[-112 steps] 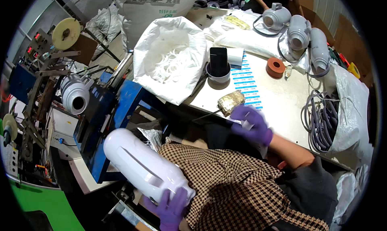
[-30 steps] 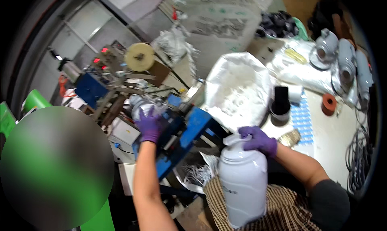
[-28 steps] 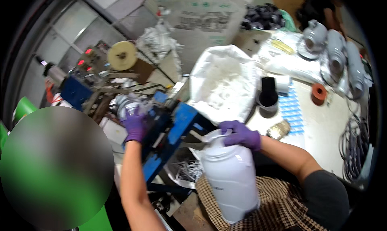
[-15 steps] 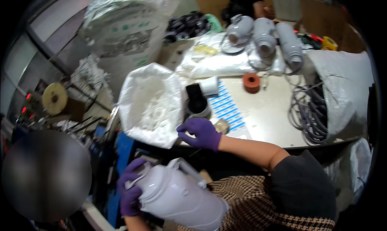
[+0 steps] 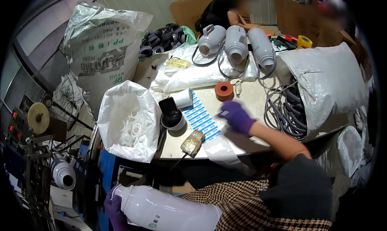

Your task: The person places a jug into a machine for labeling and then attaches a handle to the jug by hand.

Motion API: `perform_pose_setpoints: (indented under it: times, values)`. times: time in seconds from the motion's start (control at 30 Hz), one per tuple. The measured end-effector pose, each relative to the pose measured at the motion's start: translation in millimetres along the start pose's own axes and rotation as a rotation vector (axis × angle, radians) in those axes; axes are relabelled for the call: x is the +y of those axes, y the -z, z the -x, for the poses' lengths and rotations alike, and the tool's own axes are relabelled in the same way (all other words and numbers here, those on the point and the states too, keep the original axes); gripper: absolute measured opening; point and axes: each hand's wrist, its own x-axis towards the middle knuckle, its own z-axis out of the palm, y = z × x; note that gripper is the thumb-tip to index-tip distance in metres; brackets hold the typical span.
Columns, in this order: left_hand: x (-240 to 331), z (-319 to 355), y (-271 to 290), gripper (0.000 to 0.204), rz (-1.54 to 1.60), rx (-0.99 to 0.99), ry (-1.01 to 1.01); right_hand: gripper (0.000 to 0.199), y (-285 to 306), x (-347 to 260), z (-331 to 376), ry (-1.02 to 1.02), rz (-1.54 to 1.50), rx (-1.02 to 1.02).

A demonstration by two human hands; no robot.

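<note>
A white plastic jug (image 5: 161, 210) lies on its side across my lap, neck pointing left. My left hand (image 5: 115, 209), in a purple glove, grips it just below the neck. My right hand (image 5: 237, 117), also gloved, reaches over the table beside a strip of blue-and-white stickers (image 5: 202, 120). Its fingertips are pinched on a small pale sticker (image 5: 223, 112). A black cup-shaped part (image 5: 171, 113) and a white tape roll (image 5: 184, 98) stand left of the strip. An orange roll (image 5: 224, 90) sits just beyond my right hand.
An open white bag of white rings (image 5: 129, 126) stands at the table's left edge, near a brush (image 5: 192, 142). Three white jugs (image 5: 236, 43) lie at the back; grey cables (image 5: 286, 110) and a white sack (image 5: 326, 82) are on the right. A machine (image 5: 36, 150) stands left.
My right hand has moved right, from beside the black cup to the sticker strip. The jug has sunk lower on my lap, my left hand still on it.
</note>
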Motion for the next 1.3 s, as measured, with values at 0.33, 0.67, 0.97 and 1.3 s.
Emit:
perform_pose_setpoints:
  times: [0.33, 0.67, 0.97, 1.3]
  values:
    - [-92, -20, -25, 0.033, 0.285, 0.087, -0.029, 0.015, 146, 155, 94, -0.264, 0.632, -0.358]
    - [-69, 0, -33, 0.036, 0.259, 0.107, 0.01, 0.04, 66, 67, -9, -0.642, -0.09, 0.024]
    - [-68, 16, -34, 0.033, 0.201, 0.095, -0.191, 0.037, 45, 221, 63, -0.578, -0.367, 0.468]
    - [-39, -3, -65, 0.069, 0.874, -0.167, -0.275, 0.038, 14, -219, -145, -0.409, -1.795, -0.178]
